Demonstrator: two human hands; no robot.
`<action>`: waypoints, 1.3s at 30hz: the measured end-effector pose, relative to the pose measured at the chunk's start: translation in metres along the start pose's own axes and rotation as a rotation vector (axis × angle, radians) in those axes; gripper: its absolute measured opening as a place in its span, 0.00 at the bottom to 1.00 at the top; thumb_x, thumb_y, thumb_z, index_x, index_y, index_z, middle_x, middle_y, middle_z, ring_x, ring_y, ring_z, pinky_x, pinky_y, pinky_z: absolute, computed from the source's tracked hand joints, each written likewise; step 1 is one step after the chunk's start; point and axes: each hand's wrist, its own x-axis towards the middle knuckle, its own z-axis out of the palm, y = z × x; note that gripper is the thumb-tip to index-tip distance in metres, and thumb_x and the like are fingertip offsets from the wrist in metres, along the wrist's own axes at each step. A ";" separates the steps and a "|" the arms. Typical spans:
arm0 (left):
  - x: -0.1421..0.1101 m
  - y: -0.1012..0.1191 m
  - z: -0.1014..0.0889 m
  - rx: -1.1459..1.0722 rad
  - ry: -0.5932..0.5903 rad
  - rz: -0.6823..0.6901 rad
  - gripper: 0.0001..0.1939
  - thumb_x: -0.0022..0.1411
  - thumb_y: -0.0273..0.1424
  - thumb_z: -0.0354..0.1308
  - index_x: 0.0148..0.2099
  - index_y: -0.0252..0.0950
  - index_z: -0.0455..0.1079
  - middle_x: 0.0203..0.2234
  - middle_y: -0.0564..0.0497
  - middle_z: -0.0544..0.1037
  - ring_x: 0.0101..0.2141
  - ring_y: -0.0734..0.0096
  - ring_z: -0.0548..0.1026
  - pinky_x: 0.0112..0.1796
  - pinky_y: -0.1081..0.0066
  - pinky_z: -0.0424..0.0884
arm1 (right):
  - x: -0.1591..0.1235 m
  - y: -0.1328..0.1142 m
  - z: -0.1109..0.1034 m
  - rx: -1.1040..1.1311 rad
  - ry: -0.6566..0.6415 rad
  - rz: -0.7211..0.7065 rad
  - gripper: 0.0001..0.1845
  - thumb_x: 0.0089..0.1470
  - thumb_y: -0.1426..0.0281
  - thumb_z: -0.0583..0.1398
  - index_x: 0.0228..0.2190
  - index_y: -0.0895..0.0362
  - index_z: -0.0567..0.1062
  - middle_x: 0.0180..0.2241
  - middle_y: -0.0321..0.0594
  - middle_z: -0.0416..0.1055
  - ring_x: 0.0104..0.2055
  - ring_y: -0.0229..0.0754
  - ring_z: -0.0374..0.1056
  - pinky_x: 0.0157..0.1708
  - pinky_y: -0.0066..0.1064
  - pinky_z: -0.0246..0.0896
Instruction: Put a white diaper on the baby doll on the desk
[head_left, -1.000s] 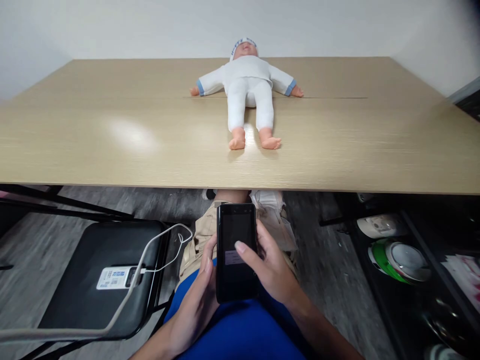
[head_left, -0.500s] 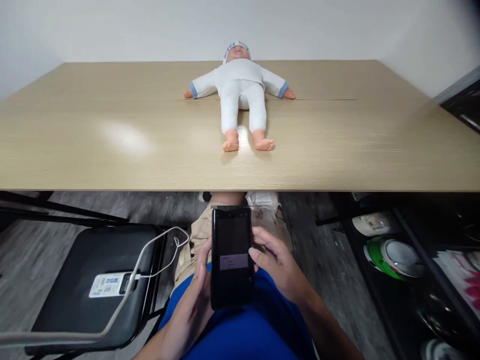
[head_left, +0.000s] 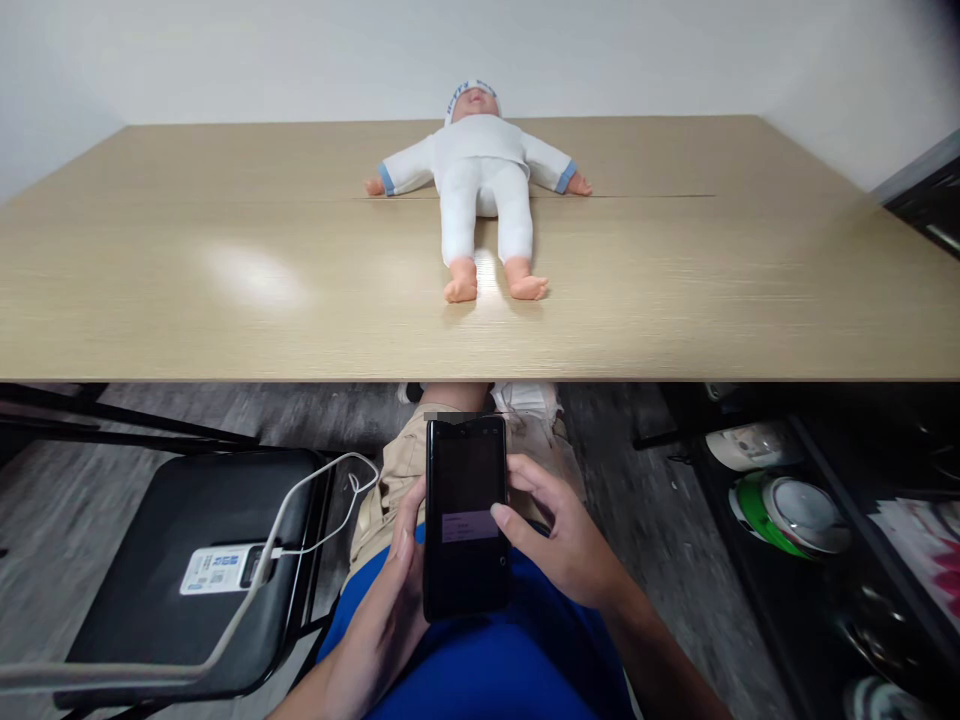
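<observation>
A black smartphone [head_left: 469, 580] is held upright above my lap, its dark screen showing a small pale pop-up box with text too small to read. My left hand [head_left: 405, 580] grips the phone along its left edge and from behind, some fingers hidden. On the other side, my right hand [head_left: 559, 530] holds the right edge, with the thumb over the screen by the pop-up. On the table beyond lies a baby doll [head_left: 484, 180] on its back, arms spread, in white clothes with blue cuffs and a lettered cap. Neither hand touches the doll.
The wooden table [head_left: 300, 340] spans the view, its front edge beyond my knees. At left, a black stool [head_left: 150, 560] carries a white power bank [head_left: 217, 570] with a white cable [head_left: 300, 490]. A dark shelf [head_left: 750, 590] at right holds several items, among them a green-and-white container [head_left: 787, 515].
My right thumb has moved from the phone's right edge further onto the screen, near the pop-up box. The phone has shifted very slightly right. The doll lies as before.
</observation>
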 end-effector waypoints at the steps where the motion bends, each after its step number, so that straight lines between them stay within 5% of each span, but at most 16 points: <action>1: 0.000 0.001 0.001 0.001 0.005 0.001 0.33 0.82 0.52 0.45 0.83 0.62 0.44 0.78 0.52 0.62 0.77 0.51 0.59 0.76 0.47 0.50 | 0.000 0.000 0.000 -0.002 0.003 -0.002 0.18 0.71 0.67 0.62 0.59 0.51 0.77 0.59 0.43 0.80 0.63 0.51 0.76 0.63 0.42 0.72; 14: -0.001 0.002 0.002 0.006 -0.010 -0.004 0.31 0.83 0.52 0.43 0.82 0.65 0.46 0.79 0.54 0.60 0.77 0.52 0.57 0.77 0.47 0.47 | 0.000 -0.007 -0.003 -0.022 -0.011 0.028 0.21 0.68 0.70 0.63 0.60 0.52 0.77 0.57 0.45 0.81 0.62 0.52 0.76 0.66 0.47 0.71; 22: 0.003 -0.002 -0.005 -0.037 -0.110 0.060 0.30 0.85 0.48 0.37 0.83 0.64 0.41 0.80 0.54 0.56 0.78 0.57 0.57 0.77 0.51 0.46 | 0.001 -0.002 -0.002 -0.007 -0.010 -0.005 0.18 0.72 0.64 0.62 0.60 0.52 0.76 0.58 0.44 0.81 0.64 0.51 0.76 0.64 0.42 0.71; 30: 0.004 -0.003 -0.001 -0.037 -0.082 0.060 0.31 0.84 0.49 0.40 0.83 0.62 0.42 0.78 0.51 0.63 0.76 0.54 0.62 0.77 0.49 0.48 | 0.002 -0.001 0.000 0.026 0.013 0.010 0.16 0.73 0.62 0.61 0.58 0.50 0.77 0.54 0.42 0.82 0.58 0.49 0.78 0.62 0.43 0.73; 39: 0.004 -0.001 -0.002 -0.068 -0.127 0.051 0.30 0.85 0.48 0.38 0.83 0.62 0.41 0.78 0.53 0.62 0.77 0.57 0.59 0.77 0.51 0.46 | 0.002 -0.001 -0.001 0.020 -0.003 0.005 0.17 0.72 0.66 0.61 0.59 0.51 0.77 0.58 0.43 0.81 0.63 0.50 0.76 0.62 0.41 0.72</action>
